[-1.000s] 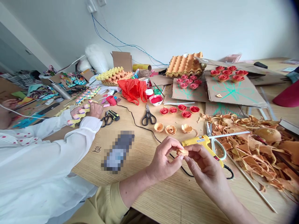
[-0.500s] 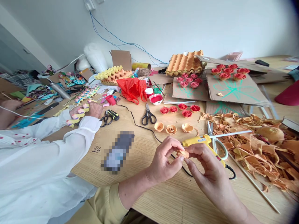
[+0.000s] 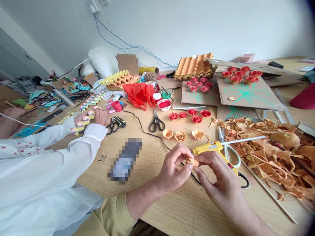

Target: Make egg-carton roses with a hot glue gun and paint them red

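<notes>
Between the fingertips of both hands is a small orange egg-carton piece (image 3: pixel 192 162), curled like a flower bud. My left hand (image 3: pixel 175 168) pinches it from the left, thumb below and fingers above. From the right, my right hand (image 3: pixel 215 172) grips its other edge with thumb and fingers. Just beyond my hands stand an orange cup (image 3: pixel 167 133), an orange paper rose (image 3: pixel 180 136) and an open petal cup (image 3: pixel 197 134). A yellow glue gun (image 3: pixel 209 148) lies behind my right hand, beside white-handled scissors (image 3: pixel 230 152).
Orange carton scraps (image 3: pixel 265 154) heap at the right, near a thin stick (image 3: pixel 268 190). Several red roses (image 3: pixel 197 119) stand behind. Black scissors (image 3: pixel 157 123), a red paint dish (image 3: pixel 164 105) and a blurred phone-like object (image 3: pixel 125 160) lie on the table. A co-worker's white sleeve (image 3: pixel 83 144) reaches in left.
My hands keep hold of the orange piece in nearly the same place. The view has shifted very slightly; the co-worker's hand at the left has barely moved.
</notes>
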`<state>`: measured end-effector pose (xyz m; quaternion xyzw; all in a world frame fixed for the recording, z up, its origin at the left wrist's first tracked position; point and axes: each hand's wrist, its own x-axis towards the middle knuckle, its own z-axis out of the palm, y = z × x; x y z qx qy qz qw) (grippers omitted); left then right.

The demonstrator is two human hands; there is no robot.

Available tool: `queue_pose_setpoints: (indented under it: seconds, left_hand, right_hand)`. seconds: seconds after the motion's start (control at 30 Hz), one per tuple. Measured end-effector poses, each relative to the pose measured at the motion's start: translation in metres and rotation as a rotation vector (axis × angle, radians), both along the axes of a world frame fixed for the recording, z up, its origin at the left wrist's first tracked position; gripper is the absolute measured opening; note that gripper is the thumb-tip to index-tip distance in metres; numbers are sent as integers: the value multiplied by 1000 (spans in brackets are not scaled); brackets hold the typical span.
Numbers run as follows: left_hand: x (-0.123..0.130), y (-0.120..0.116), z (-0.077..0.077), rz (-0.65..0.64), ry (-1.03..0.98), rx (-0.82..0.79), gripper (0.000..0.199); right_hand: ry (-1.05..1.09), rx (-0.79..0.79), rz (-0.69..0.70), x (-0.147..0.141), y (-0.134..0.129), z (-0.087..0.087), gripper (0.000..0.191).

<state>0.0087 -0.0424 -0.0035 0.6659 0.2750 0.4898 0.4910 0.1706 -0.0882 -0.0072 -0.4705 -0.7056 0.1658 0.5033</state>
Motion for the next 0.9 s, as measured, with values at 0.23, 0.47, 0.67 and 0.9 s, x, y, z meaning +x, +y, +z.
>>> queue_pose_setpoints:
  seconds: [0.23, 0.47, 0.67, 0.9]
  left_hand:
    - [-1, 1, 3, 24, 100, -45, 10]
    - [-3, 1, 6, 48, 168, 133, 16]
    - [-3, 4, 5, 60, 155, 240, 16]
    - [-4, 7, 1, 81, 185, 331, 18]
  right_hand:
    - [76, -108, 25, 2, 0, -8, 10]
    - [269, -265, 85, 7, -2, -10, 11]
    - [337, -313, 131, 8, -3, -10, 11]
    - [474, -362, 180, 5, 0, -7, 10]
